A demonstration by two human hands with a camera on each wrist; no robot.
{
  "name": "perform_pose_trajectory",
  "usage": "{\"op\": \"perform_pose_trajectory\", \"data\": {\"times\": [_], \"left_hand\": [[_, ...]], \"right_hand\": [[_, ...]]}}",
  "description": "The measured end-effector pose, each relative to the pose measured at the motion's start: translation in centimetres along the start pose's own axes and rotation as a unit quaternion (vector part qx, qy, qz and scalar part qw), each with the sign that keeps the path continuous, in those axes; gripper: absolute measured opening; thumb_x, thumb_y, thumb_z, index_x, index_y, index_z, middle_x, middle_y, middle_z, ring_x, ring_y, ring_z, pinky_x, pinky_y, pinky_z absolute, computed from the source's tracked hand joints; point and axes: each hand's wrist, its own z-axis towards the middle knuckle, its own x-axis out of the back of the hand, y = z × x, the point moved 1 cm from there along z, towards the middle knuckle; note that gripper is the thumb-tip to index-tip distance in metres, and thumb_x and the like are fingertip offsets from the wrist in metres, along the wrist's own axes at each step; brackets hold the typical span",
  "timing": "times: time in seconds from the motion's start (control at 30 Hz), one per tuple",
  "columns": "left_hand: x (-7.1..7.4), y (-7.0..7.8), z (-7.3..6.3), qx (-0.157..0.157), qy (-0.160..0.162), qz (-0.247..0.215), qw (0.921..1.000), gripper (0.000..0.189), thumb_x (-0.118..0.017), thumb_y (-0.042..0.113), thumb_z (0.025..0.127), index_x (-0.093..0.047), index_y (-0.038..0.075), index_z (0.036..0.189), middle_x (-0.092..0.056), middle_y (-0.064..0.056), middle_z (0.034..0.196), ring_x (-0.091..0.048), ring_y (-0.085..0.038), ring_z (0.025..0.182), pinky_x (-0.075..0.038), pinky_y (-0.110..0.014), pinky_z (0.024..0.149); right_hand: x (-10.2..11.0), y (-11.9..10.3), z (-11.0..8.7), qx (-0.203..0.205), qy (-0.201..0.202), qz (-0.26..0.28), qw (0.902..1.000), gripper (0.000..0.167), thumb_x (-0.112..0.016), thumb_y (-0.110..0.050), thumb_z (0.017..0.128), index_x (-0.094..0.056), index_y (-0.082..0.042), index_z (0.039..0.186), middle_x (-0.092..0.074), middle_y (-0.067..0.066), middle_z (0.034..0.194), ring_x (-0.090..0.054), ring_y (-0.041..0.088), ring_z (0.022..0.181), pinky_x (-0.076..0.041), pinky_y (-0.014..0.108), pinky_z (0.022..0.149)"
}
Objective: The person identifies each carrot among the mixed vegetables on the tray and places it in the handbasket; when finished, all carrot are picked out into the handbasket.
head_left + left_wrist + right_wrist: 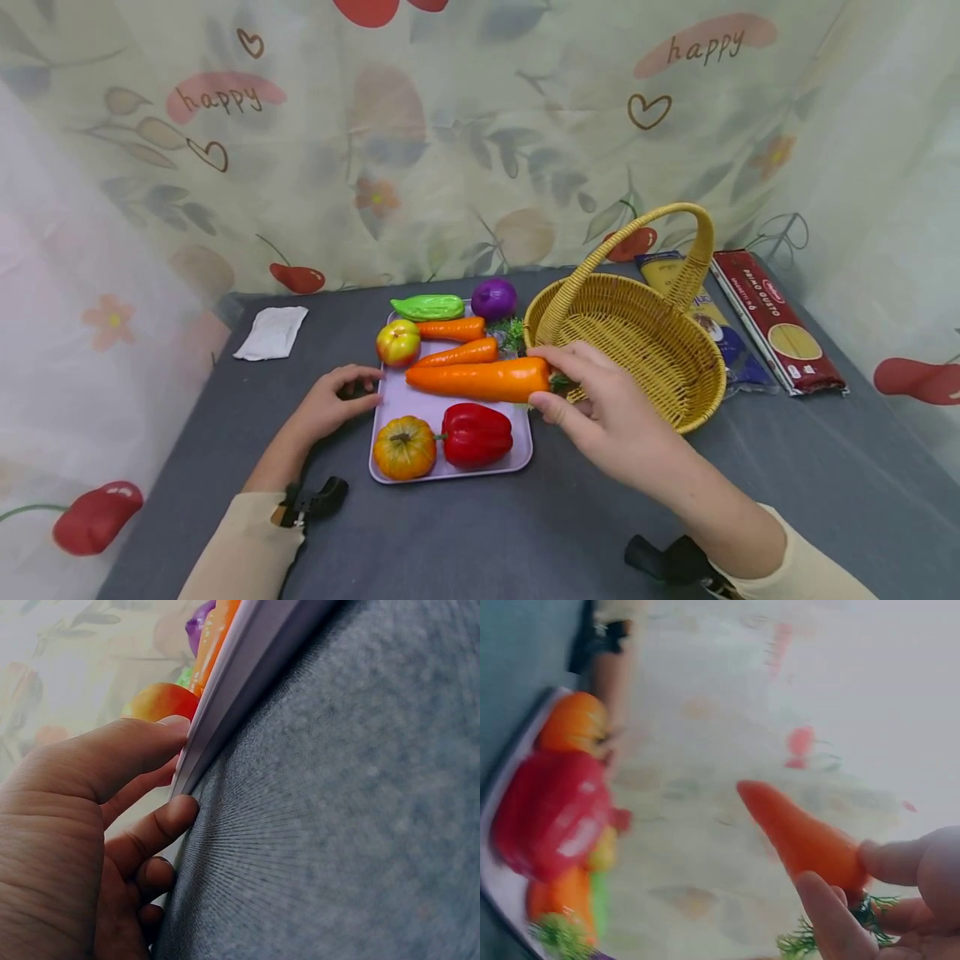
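My right hand (611, 412) pinches a large orange carrot (480, 380) by its thick leafy end, above the lilac tray (438, 407); in the right wrist view the carrot (802, 838) points away from the fingers. At the tray's left rim, my left hand (333, 402) touches the edge with thumb and fingertips, as the left wrist view shows. On the tray lie two smaller carrots (457, 353), a red bell pepper (477, 435), a small pumpkin (405, 447), a red-yellow round fruit (398, 342), a green bumpy vegetable (428, 307) and a purple round vegetable (493, 299).
A yellow wicker basket (637, 333) with a tall handle stands right of the tray. Beyond it lie a blue-and-yellow packet (723, 337) and a dark red spaghetti packet (780, 325). A folded white cloth (272, 333) is at the back left. A printed curtain hangs behind.
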Motion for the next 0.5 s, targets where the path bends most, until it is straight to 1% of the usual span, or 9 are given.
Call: {"op": "perform_pose_trajectory", "data": {"times": [0.1,0.23,0.27,0.37,0.5], "left_hand": [[0.0,-0.1,0.0,0.001,0.001,0.0,1.0,0.036,-0.08,0.028,0.091,-0.072,0.017,0.124,-0.06,-0.004,0.103,-0.049,-0.026,0.095,-0.038,-0.039,0.078],[0.0,-0.2,-0.1,0.002,0.004,0.001,1.0,0.036,-0.081,0.028,0.091,-0.072,0.017,0.124,-0.061,-0.004,0.103,-0.049,-0.025,0.094,-0.038,-0.038,0.078],[0.0,-0.2,-0.1,0.002,0.005,0.001,1.0,0.036,-0.081,0.028,0.091,-0.072,0.017,0.124,-0.061,-0.004,0.103,-0.049,-0.025,0.094,-0.038,-0.038,0.078],[0.0,-0.1,-0.1,-0.002,0.006,0.0,1.0,0.035,-0.081,0.027,0.09,-0.072,0.016,0.123,-0.061,-0.004,0.102,-0.049,-0.025,0.094,-0.038,-0.037,0.078],[0.0,0.0,-0.1,-0.002,0.004,0.001,1.0,0.035,-0.08,0.027,0.091,-0.072,0.016,0.123,-0.061,-0.003,0.102,-0.049,-0.025,0.093,-0.039,-0.037,0.077]], "right_hand": [[1.9,-0.8,-0.5,-0.002,0.011,0.019,0.9998,0.039,-0.071,-0.011,0.097,-0.064,-0.007,0.135,-0.059,0.005,0.114,-0.063,0.016,0.091,-0.058,0.028,0.07],[4.5,-1.4,-1.2,-0.012,0.035,0.014,0.9992,0.038,-0.068,-0.009,0.099,-0.063,-0.008,0.137,-0.06,0.006,0.118,-0.065,0.018,0.093,-0.058,0.028,0.069],[5.2,-1.4,-1.4,-0.015,0.039,0.017,0.999,0.039,-0.068,-0.008,0.099,-0.062,-0.007,0.138,-0.059,0.006,0.118,-0.067,0.018,0.091,-0.059,0.028,0.07],[7.2,-1.1,-2.1,-0.018,0.049,0.042,0.9977,0.04,-0.064,-0.002,0.101,-0.058,-0.004,0.14,-0.055,0.008,0.123,-0.071,0.019,0.09,-0.058,0.03,0.073],[9.9,0.1,-3.0,-0.018,0.067,0.07,0.9951,0.045,-0.059,0.006,0.1,-0.054,-0.002,0.144,-0.054,0.008,0.129,-0.074,0.02,0.087,-0.057,0.027,0.076]]}}
